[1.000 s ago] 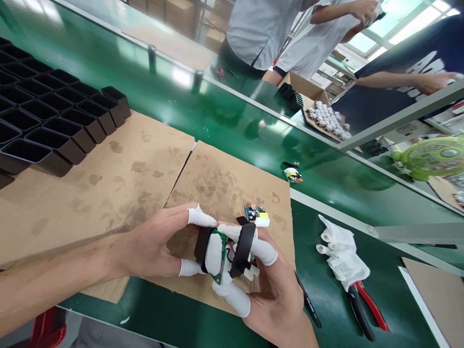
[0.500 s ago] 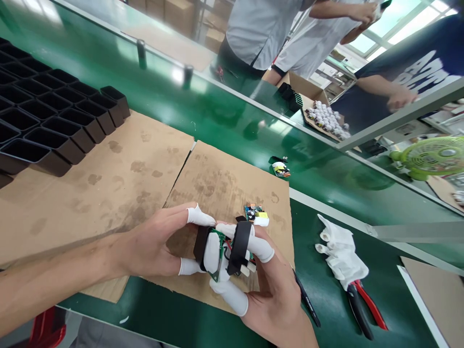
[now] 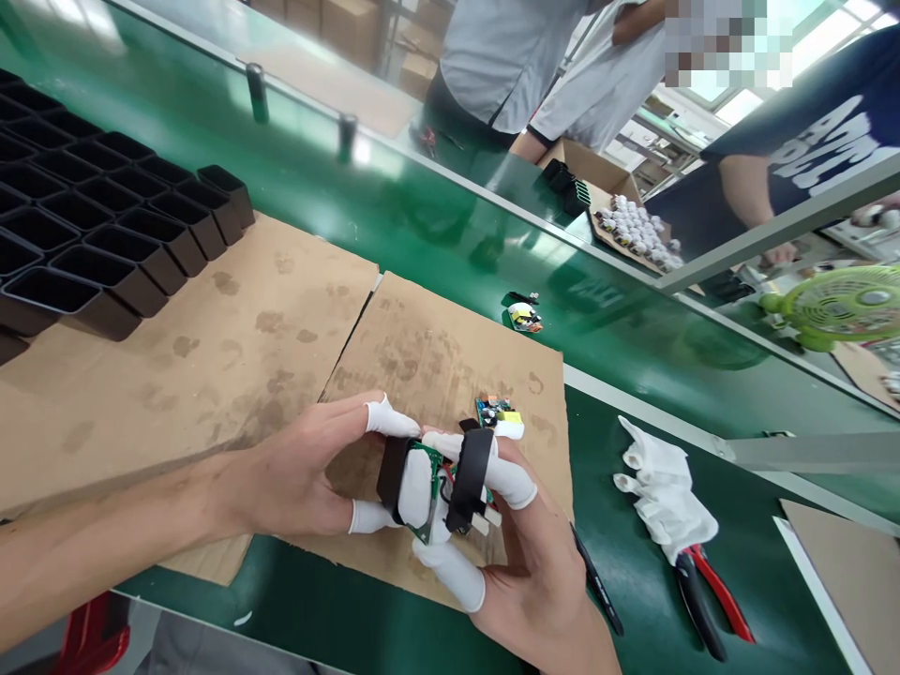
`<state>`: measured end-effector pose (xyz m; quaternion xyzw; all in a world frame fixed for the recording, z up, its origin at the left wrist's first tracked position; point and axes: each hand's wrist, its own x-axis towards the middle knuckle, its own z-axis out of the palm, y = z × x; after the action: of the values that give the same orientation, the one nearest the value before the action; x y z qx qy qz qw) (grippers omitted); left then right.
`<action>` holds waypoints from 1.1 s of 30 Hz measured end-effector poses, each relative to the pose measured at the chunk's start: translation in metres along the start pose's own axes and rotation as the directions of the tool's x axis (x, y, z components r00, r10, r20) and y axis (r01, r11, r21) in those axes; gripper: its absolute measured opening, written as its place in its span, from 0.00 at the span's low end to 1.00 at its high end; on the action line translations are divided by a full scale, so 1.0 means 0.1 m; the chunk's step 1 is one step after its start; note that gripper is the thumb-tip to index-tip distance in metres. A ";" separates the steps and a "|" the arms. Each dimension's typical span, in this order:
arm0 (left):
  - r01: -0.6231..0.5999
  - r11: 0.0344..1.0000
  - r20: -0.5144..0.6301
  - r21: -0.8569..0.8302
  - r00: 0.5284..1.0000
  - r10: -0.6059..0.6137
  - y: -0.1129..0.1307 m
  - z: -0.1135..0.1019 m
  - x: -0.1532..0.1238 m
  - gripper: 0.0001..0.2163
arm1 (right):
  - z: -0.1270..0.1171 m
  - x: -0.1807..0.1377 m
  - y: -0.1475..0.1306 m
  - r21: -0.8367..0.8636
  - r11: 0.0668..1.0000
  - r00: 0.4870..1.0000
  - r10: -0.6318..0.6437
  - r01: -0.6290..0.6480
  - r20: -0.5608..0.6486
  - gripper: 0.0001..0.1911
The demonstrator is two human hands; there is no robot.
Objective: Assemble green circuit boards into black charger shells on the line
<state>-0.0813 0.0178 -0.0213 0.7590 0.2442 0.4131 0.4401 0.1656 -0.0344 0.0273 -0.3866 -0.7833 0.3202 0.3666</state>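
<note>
My left hand, with white finger cots on thumb and forefinger, grips a small black plastic housing. My right hand, also in finger cots, pinches a green circuit board carrying a white block. The board's left edge meets the housing's mouth; I cannot tell how far inside it sits. Wires run from the board to a black plug cap with metal prongs, held against my right fingers. Just beyond, another circuit board lies on the cardboard.
Rows of black housings stand at left. Another circuit board lies on the green belt. Right of the cardboard are a pen, red-and-black pliers and a white glove. Co-workers stand across, near a green fan.
The circuit board and two black cylinders on the green surface beyond have slid left. My hands and the parts in them stay nearly the same. A co-worker's hand at right has lowered.
</note>
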 end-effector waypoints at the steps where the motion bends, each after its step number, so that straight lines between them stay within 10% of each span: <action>1: 0.006 1.000 0.002 -0.003 1.000 -0.006 0.00 0.00 0.00 0.23 | 0.00 0.00 0.00 0.005 1.000 1.000 -0.003 0.003 0.002 0.33; 33: 0.074 0.983 0.026 -0.170 0.997 -0.070 -0.01 0.05 0.00 0.24 | 0.00 0.11 -0.09 -0.015 0.998 0.998 0.067 -0.066 0.020 0.29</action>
<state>-0.0771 0.0163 -0.0235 0.7132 0.2310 0.4089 0.5204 0.1576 -0.0294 0.0384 -0.4116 -0.7761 0.3306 0.3448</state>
